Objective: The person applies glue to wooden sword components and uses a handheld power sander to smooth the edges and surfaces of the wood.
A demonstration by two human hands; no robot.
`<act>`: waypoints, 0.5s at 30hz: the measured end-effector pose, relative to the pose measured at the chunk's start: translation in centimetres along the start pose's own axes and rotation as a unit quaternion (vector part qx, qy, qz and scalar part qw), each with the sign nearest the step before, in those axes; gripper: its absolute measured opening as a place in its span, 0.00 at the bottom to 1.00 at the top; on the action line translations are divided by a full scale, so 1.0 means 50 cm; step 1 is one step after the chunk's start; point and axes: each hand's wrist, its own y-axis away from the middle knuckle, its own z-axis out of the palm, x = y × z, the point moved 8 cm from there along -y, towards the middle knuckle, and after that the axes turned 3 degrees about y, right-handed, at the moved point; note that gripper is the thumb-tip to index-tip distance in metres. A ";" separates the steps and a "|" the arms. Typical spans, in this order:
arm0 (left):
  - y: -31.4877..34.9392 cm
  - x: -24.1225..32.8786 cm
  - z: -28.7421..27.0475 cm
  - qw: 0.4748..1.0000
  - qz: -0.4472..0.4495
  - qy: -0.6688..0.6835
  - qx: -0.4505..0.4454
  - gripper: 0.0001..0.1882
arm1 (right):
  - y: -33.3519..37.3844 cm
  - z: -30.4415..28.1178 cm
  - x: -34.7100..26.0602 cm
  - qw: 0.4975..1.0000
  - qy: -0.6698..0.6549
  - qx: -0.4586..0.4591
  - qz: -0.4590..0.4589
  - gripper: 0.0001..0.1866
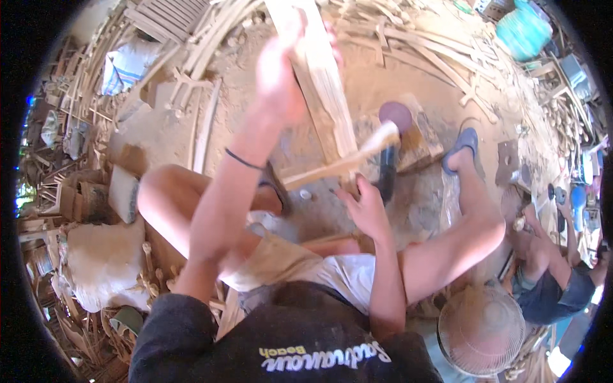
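A pale wooden piece, a long board (335, 105) crossed by a narrower bar (338, 159) near its lower end, is held up in front of me, tilted. My left hand (281, 80) is wrapped round the upper part of the board, its fingertips showing past the far edge. Lower down, my right hand (367, 207) is closed on the short end just below the bar. Just right of the bar lies a dark power tool (387, 169) with a round purple disc (396, 115), which looks like an angle grinder. The disc is close to the bar's right end; contact cannot be told.
A wooden block (421, 137) is beside the disc. Loose cross-shaped wood pieces (440, 60) and sticks (205, 124) cover the far ground. A caged fan (482, 329) stands near right, close to another person (555, 274). A white sack (105, 262) is at left.
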 end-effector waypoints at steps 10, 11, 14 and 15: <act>0.030 0.061 -0.094 0.962 -0.110 -0.230 0.099 0.21 | 0.066 0.100 -0.153 0.867 -0.374 -0.324 -0.065 0.25; 0.053 0.073 -0.114 0.951 -0.069 -0.266 0.138 0.17 | 0.062 0.105 -0.158 0.857 -0.398 -0.323 -0.056 0.27; 0.149 0.034 -0.241 0.901 0.081 -0.377 0.200 0.19 | 0.044 0.097 -0.129 0.852 -0.449 -0.271 -0.003 0.24; 0.209 0.004 -0.276 0.895 0.064 -0.358 0.260 0.17 | 0.031 0.107 -0.112 0.844 -0.468 -0.262 0.023 0.22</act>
